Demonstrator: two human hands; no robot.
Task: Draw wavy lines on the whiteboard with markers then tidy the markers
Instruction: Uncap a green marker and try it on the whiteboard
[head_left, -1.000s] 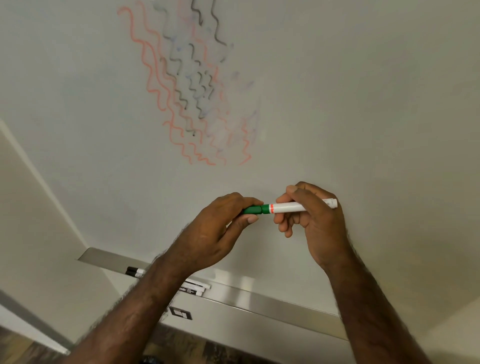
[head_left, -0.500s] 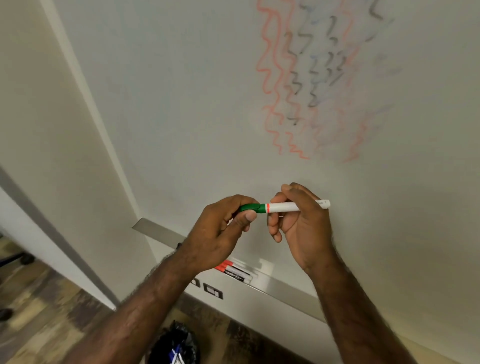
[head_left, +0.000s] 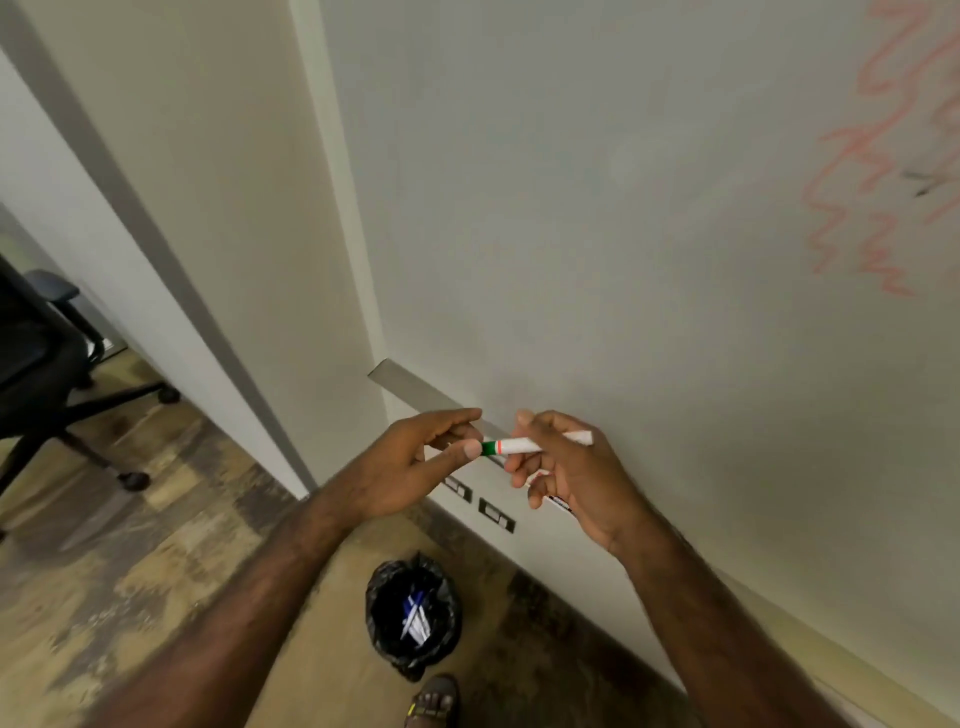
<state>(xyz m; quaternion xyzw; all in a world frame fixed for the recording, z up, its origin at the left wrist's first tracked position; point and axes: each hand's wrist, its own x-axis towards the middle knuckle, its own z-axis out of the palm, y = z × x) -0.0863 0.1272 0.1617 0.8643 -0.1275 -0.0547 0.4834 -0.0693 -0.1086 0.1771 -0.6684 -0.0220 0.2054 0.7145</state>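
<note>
Fingers (head_left: 470, 448) of the left hand (head_left: 410, 467) are pinched on the green cap (head_left: 488, 448) while the marker (head_left: 540, 443) is gripped by the right hand (head_left: 566, 473) just above the tray (head_left: 415, 387), so capping appears underway and tray placement is likely next.

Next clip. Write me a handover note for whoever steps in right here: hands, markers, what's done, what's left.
Right hand grips the white marker by its barrel. Left hand pinches its green cap.
Red wavy lines are on the whiteboard. More markers lie on the tray, mostly hidden behind the hands.
Done: lines drawn.
Left: whether the cap is fully seated cannot be told; put this marker on the tray.
</note>
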